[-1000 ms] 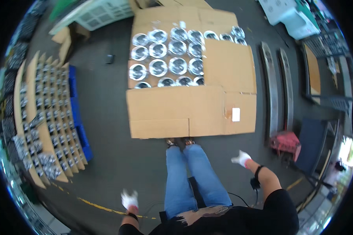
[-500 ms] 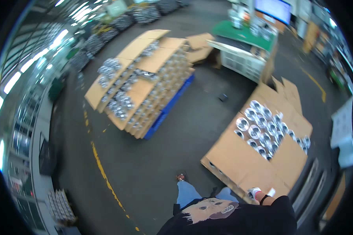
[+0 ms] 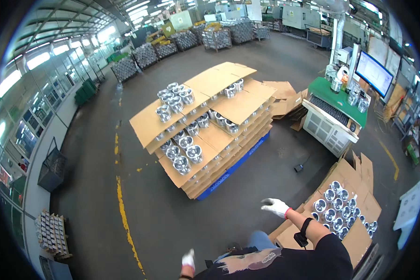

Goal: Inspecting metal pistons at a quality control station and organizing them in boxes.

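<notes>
My right hand [image 3: 275, 206], in a white glove with a pink cuff, reaches out over the floor with its fingers apart and nothing in it. Low in the view, my left hand [image 3: 188, 259] hangs beside my body, also gloved in white, its fingers loosely stretched and holding nothing visible. Ahead stands a stack of cardboard layers [image 3: 210, 163] on a blue pallet [image 3: 228, 173], with silver cylindrical metal parts [image 3: 194, 153] on and between the sheets. Close to my right arm lies a second cardboard stack [image 3: 289, 234], bearing upright rows of the same metal parts [image 3: 330, 214].
A green-topped desk [image 3: 329, 91] with a monitor [image 3: 374, 73], keyboard [image 3: 329, 106] and metal cups stands at the right. Folded cardboard [image 3: 284, 99] leans beside it. A small dark object [image 3: 298, 167] lies on the floor. Yellow line [image 3: 122, 210] runs along the left.
My right hand has left the right cardboard stack and swung forward over the floor. My left hand has come into view. The view has tilted up and turned, showing more of the far hall.
</notes>
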The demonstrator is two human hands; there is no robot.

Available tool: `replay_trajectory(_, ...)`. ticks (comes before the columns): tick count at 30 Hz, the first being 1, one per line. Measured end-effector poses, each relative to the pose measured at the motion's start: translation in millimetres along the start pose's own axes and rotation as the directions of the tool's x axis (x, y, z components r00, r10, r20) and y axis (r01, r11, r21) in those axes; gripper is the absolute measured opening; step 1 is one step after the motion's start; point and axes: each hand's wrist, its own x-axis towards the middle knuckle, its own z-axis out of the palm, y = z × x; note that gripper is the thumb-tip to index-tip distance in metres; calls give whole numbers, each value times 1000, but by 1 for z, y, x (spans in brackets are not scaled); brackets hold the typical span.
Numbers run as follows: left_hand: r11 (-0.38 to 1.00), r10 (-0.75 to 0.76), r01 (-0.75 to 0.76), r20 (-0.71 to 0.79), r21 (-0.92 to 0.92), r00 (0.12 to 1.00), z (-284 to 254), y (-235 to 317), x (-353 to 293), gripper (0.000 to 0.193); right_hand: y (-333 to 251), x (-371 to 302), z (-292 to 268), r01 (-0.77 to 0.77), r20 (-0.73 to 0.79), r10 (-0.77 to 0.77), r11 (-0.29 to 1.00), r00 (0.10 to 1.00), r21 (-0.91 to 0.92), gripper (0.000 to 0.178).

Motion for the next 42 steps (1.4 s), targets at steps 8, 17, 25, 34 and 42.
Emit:
replay_trajectory(8,688,686,-712,195,141,702,52,335,-11,51,22,96,-65,-5,283,117,930,952,-368,53)
replay_trajectory(17,707,498,-608,357,360,790,130,387,-38,54,-88,281,-110,273,504,46,796,863,-540,63)
replay_trajectory(25,857,420,-307,-217,414,881,85,340,-56,45,-206,461,5,771,739,-303,462,602,-439,51)
replay_trajectory(34,538,758,-461,-165,706,631,11,481,72,66,-230,601,162,735,480,-604,284,636,-615,37)
replay_trajectory(42,119,846,-361,96,925,525,-12,560,255,65,-255,601,181,301,408,-125,864,904,-404,27)
